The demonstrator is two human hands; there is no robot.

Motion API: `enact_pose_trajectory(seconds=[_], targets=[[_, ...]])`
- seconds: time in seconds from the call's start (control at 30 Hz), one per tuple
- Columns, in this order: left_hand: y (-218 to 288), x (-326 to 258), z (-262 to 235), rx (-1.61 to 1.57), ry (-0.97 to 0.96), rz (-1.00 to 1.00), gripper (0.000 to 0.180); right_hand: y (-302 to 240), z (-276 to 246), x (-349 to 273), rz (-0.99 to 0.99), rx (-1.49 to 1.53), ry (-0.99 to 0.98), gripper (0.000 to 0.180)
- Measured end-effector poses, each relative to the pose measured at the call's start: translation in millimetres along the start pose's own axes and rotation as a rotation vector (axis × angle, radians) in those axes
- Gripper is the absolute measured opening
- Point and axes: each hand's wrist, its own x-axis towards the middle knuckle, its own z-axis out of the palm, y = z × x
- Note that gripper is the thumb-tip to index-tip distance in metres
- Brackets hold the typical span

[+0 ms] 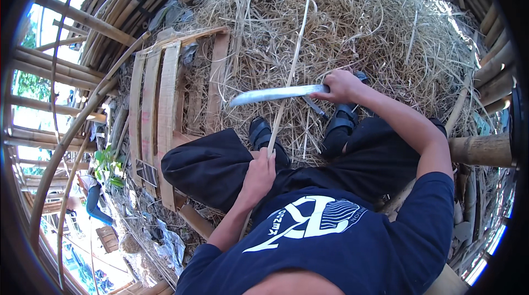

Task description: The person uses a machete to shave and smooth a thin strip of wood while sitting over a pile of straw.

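My left hand (258, 178) is closed around a long, thin bamboo strip (299, 41) near my lap. The strip runs away from me, up past the top of the view. My right hand (342, 87) grips a machete (275, 94) by its handle, which my fingers mostly hide. Its broad pale blade points left and crosses the strip a little beyond my feet. Whether the blade touches the strip, I cannot tell. A second, smaller blade-like thing (315, 107) lies by my right foot, just below the machete's handle.
Dry shavings (363, 30) cover the ground ahead. A wooden pallet (147, 113) lies to the left, beside bamboo rails (60, 69). A thick bamboo pole (482, 150) juts in at the right. Another person (95, 198) is beyond the rails at the lower left.
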Motion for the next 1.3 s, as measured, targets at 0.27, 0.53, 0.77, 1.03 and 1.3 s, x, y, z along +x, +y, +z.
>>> enact_pose_trajectory(seconds=[0.27,0.53,0.77,1.03,1.3], targets=[[8,-23,-4,-0.079,-0.027,-0.060,0.014,137,-27,56,0.678,0.403,0.287,0.095],[-3,4,-5,-0.273,-0.077,0.045,0.027,97,-9,-2,0.709,0.504,0.188,0.092],[12,5,-13,-0.514,-0.184,-0.042,0.023,22,-41,-38,0.598,0.666,0.104,0.071],[29,-47,-51,-0.528,-0.154,-0.172,0.024,-8,-40,-49,0.387,0.644,0.272,0.057],[46,-42,-67,-0.585,-0.007,-0.068,0.016,-21,-34,-40,0.345,0.755,0.348,0.053]])
